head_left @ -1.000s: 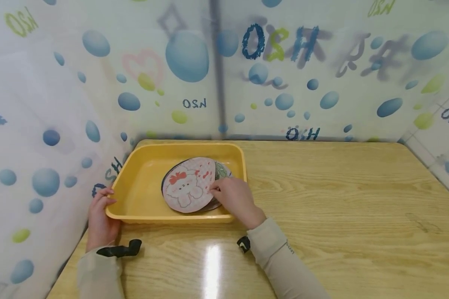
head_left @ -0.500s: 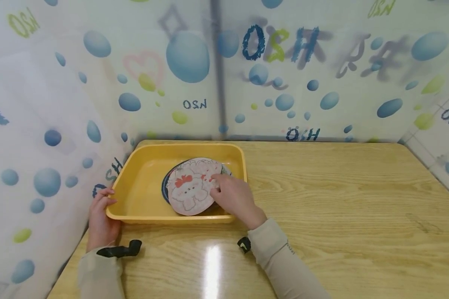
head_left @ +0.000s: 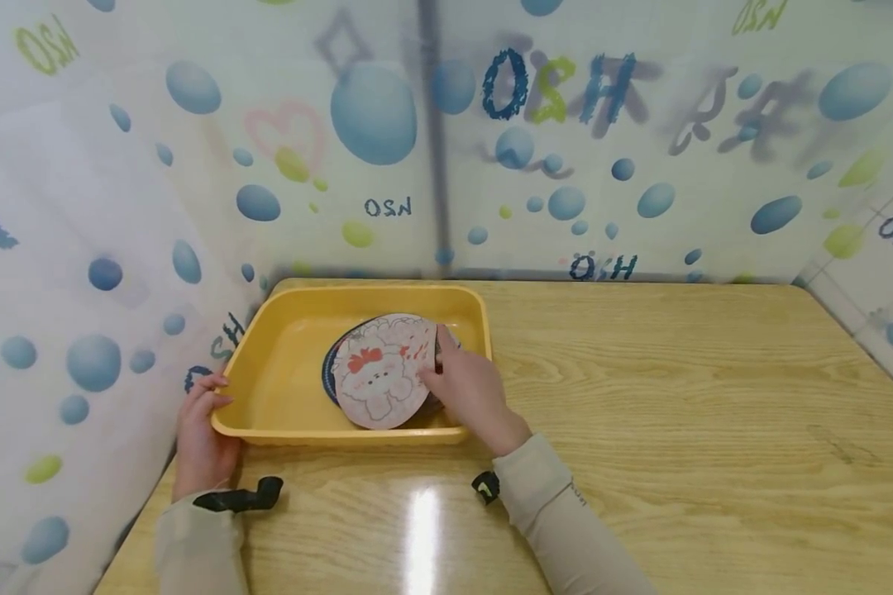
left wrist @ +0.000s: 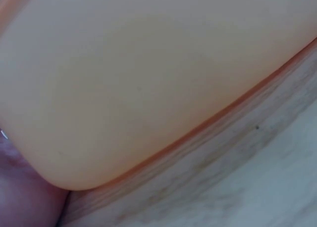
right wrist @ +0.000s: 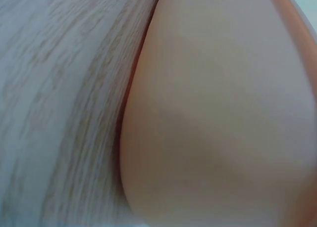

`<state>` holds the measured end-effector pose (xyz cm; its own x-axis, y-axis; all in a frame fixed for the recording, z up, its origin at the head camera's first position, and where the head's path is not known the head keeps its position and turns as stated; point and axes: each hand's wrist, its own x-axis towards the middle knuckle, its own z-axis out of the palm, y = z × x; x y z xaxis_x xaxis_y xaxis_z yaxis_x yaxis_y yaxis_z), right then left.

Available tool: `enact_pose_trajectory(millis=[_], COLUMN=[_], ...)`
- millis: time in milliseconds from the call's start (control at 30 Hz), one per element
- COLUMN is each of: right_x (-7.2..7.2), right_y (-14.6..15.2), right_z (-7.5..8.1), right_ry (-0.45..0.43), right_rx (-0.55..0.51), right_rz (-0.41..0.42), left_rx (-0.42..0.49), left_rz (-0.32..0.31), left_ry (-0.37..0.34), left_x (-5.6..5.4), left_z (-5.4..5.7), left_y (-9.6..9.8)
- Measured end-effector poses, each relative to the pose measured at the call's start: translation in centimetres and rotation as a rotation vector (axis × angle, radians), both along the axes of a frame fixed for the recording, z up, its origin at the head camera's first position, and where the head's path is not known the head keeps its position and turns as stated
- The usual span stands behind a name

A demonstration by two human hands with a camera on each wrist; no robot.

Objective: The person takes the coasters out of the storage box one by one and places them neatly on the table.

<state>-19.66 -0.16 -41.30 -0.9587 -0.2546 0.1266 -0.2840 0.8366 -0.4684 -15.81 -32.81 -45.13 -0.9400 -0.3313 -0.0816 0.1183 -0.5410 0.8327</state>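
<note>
A yellow tray [head_left: 283, 347] stands at the left of the wooden table. Inside lies a small stack of flat round pieces. The top one is a pink disc [head_left: 379, 384] printed with a white cartoon animal wearing a red bow. My right hand [head_left: 472, 392] reaches over the tray's right front corner and pinches the disc's right edge between thumb and index finger. A dark-edged disc [head_left: 329, 376] shows from under it on the left. My left hand [head_left: 204, 430] grips the tray's left front corner, fingers hooked over the rim. Both wrist views show mainly the tray's outer wall [left wrist: 148, 98].
The wooden table [head_left: 677, 413] extends to the right of the tray. Walls covered with a bubble-patterned sheet [head_left: 565, 165] close off the back and left, close to the tray. A strip of glare lies on the table in front.
The pink disc has shifted slightly right and toward me, baring more of the dark-edged disc. My right index finger has moved out to the disc's right edge. My left hand stays put.
</note>
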Motion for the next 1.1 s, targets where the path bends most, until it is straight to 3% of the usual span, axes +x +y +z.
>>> enact_pose_trajectory(millis=[200, 500, 667, 800, 1100], right_x=[-0.12, -0.34, -0.27, -0.2, 0.19], right_y=[0.17, 0.16, -0.04, -0.2, -0.36], right_z=[0.39, 0.32, 0.18, -0.08, -0.6], right_ry=[-0.016, -0.037, -0.048, 0.023, 0.144], right_rx=[-0.115, -0.17, -0.078, 0.03, 0.177], right_rz=[-0.012, 0.014, 0.041, 0.061, 0.008], left_rx=[-0.012, 0.001, 0.002, -0.005, -0.007], left_rz=[-0.002, 0.01, 0.018, 0.021, 0.007], left_ry=[-0.006, 0.008, 0.007, 0.001, -0.008], left_x=[-0.06, -0.06, -0.01, -0.05, -0.23], left_z=[0.08, 0.04, -0.07, -0.08, -0.01], left_y=[0.17, 0.09, 0.04, 0.06, 0.13])
